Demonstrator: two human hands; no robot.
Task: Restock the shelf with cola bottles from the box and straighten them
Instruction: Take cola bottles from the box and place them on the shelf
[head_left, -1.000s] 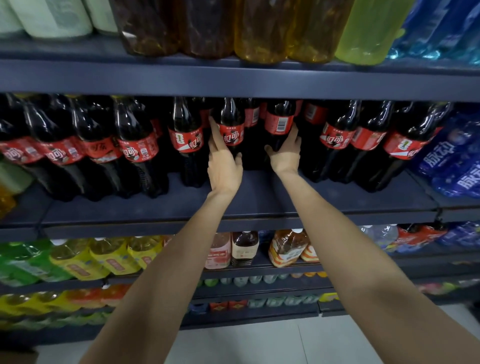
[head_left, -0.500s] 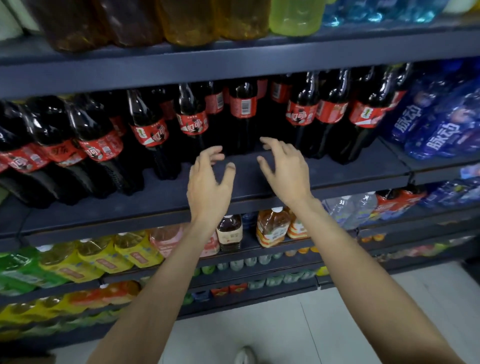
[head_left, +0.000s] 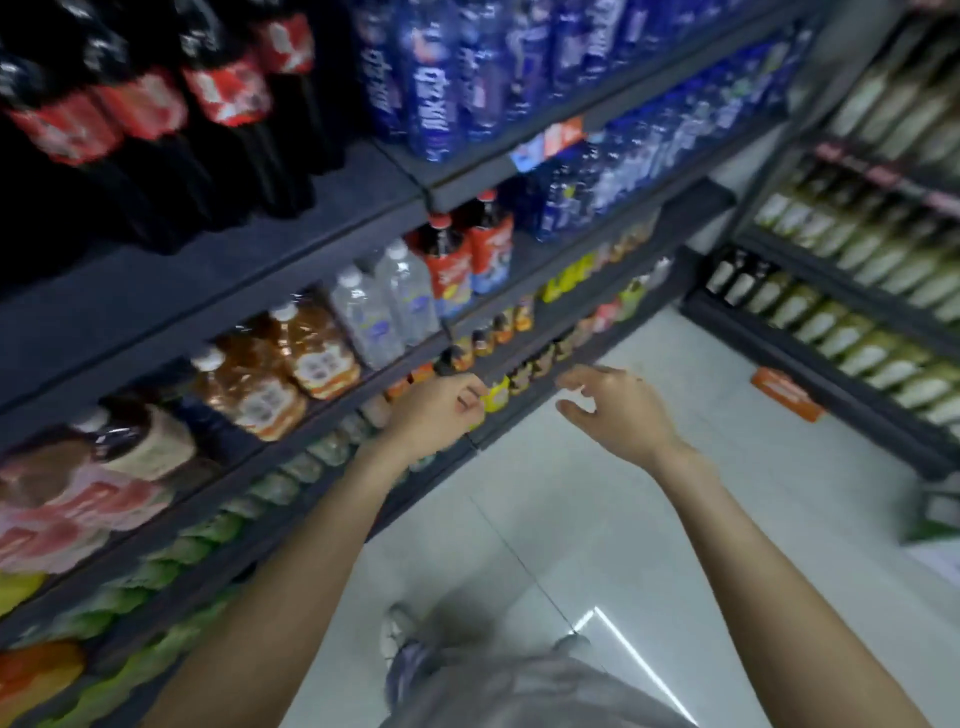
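1. upper left of frame: cola bottles (head_left: 223, 104), dark with red labels, stand in a row on the dark shelf (head_left: 218, 270). blurred.
2. centre of frame: left hand (head_left: 434, 410) is in front of the lower shelf edges, fingers curled in loosely, nothing visible in its grip.
3. right of it: right hand (head_left: 615, 410) is over the floor (head_left: 597, 519), fingers spread and slightly bent, holding nothing. both hands are well below the cola row, touching no bottle.
4. top centre: blue bottles (head_left: 441, 78) just right of the cola.
5. below the cola shelf: clear water bottles (head_left: 384, 306) and amber drink bottles (head_left: 291, 364).
6. far right: second rack of pale green bottles (head_left: 857, 312).
7. bottom centre: grey clothing and a shoe (head_left: 397, 631) on the white tiles.
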